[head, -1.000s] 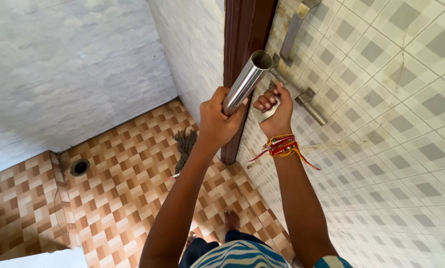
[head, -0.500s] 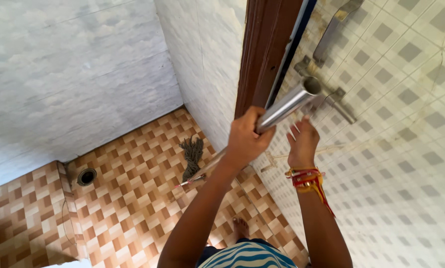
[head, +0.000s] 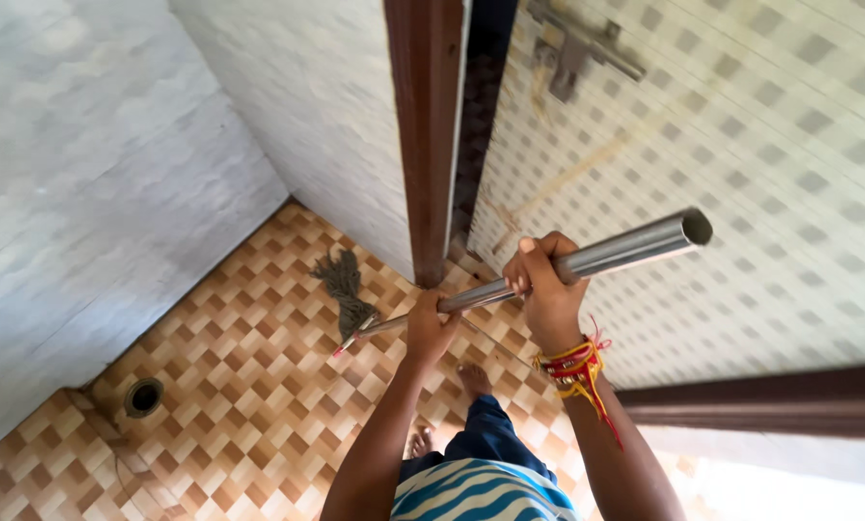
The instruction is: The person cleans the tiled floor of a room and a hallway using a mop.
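Both my hands grip a shiny steel mop pole [head: 611, 255] that slants from upper right down to the left. My right hand [head: 546, 286], with red and yellow threads at the wrist, is closed around it higher up. My left hand [head: 430, 328] holds it lower down. The grey string mop head [head: 344, 287] at the pole's lower end rests on the orange checkered floor [head: 230, 386]. The checkered door [head: 741, 193] stands slightly ajar beside the brown door frame [head: 425, 135].
A metal bolt latch [head: 579, 46] sits high on the door. A round floor drain [head: 144, 396] lies at the lower left near a raised tiled step. Grey tiled walls [head: 95, 174] close the corner. My bare feet [head: 471, 378] stand by the threshold.
My right hand left the door latch and took hold of the pole. My left hand slid down the pole. The door has swung open a little and the view shifted.
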